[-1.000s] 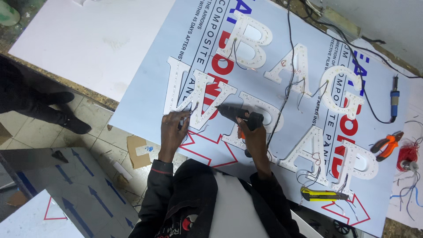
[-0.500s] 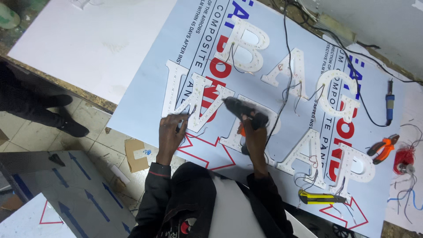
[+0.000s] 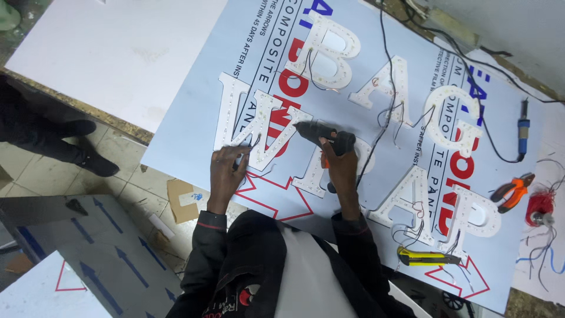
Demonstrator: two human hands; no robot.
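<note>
Hands work over white sign letters laid on a pale blue printed panel (image 3: 194,141). The right hand (image 3: 340,171) is curled tight around the grip of a black glue gun (image 3: 321,132), whose nozzle points left toward the W-shaped letter (image 3: 259,121). The left hand (image 3: 226,171) lies at the near edge of that letter, fingers (image 3: 238,158) drawn close together and pressing down on it; whether it pinches a thin wire there I cannot tell. The letter sits at the left of the panel, small lamp dots along its strokes. Further right lie more white letters with thin wires, a yellow utility knife (image 3: 425,257) near the front edge, orange-handled pliers (image 3: 513,191), and a blue soldering iron (image 3: 522,128) at the far right.
</note>
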